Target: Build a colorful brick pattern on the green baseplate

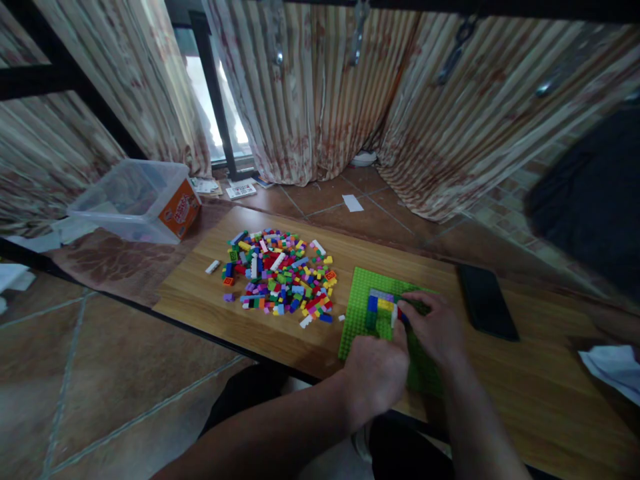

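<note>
A green baseplate (363, 293) lies on the low wooden table (525, 393) in front of me. A small build of blue, yellow, green and purple bricks (381, 305) stands on it. My right hand (434, 328) pinches a small white and red brick against the right side of the build. My left hand (376, 371) rests closed on the near edge of the baseplate, its thumb up against the build; what its fingers hold, if anything, is hidden. A heap of loose coloured bricks (280, 277) lies to the left of the plate.
A clear plastic tub (135, 200) with an orange label stands at the far left. A black phone (486, 301) lies right of the baseplate, and white paper (613, 367) at the right edge. Striped curtains hang behind. Tiled floor lies on the left.
</note>
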A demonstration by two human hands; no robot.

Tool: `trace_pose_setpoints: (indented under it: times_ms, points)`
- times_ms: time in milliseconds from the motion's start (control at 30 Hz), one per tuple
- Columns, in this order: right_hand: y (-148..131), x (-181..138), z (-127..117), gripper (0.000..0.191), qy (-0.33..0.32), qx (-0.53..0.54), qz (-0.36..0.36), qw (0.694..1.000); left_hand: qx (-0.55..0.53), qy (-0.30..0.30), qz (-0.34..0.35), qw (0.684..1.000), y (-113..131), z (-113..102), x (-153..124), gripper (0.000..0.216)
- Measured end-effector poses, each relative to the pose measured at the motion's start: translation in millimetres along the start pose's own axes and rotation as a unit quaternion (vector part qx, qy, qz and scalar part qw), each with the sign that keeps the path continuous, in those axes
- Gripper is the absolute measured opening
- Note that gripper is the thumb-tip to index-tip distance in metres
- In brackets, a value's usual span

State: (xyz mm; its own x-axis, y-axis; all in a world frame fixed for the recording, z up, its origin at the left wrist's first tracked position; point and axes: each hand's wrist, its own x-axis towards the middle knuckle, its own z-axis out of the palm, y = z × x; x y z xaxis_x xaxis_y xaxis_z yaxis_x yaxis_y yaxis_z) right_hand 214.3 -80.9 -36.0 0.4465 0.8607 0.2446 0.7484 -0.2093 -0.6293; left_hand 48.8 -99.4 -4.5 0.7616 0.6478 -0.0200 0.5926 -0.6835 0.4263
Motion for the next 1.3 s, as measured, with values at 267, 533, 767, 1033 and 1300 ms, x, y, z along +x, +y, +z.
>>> trace_pose_setpoints:
  times_ms: [267,533,767,1033,1300]
  points:
    - [-46.7,-11.2,4.9,0.020,0.089,0.105,-0.096,0.986,-0.171,0.280,-0.093,0.940,-45.7,-47.2,11.0,0.033]
    - [-98.0,-45.1,36.7,0.039,-0.134,0.039,-0.268,0.953,-0.310,0.525,-0.196,0.768,-136.9,-94.8,8.3,0.023]
    - [-104.5,-39.8,57.4,0.049,-0.175,-0.013,-0.294,0.940,-0.311,0.499,-0.196,0.784,-129.2,-90.9,4.2,0.022]
    - [-108.7,-34.0,67.2,0.032,-0.171,0.003,-0.290,0.942,-0.326,0.417,-0.189,0.827,-125.4,-78.5,5.7,0.020]
    - [-110.4,-23.7,61.5,0.029,-0.099,0.191,-0.124,0.969,-0.312,0.298,-0.209,0.878,-129.9,-78.6,6.9,0.023]
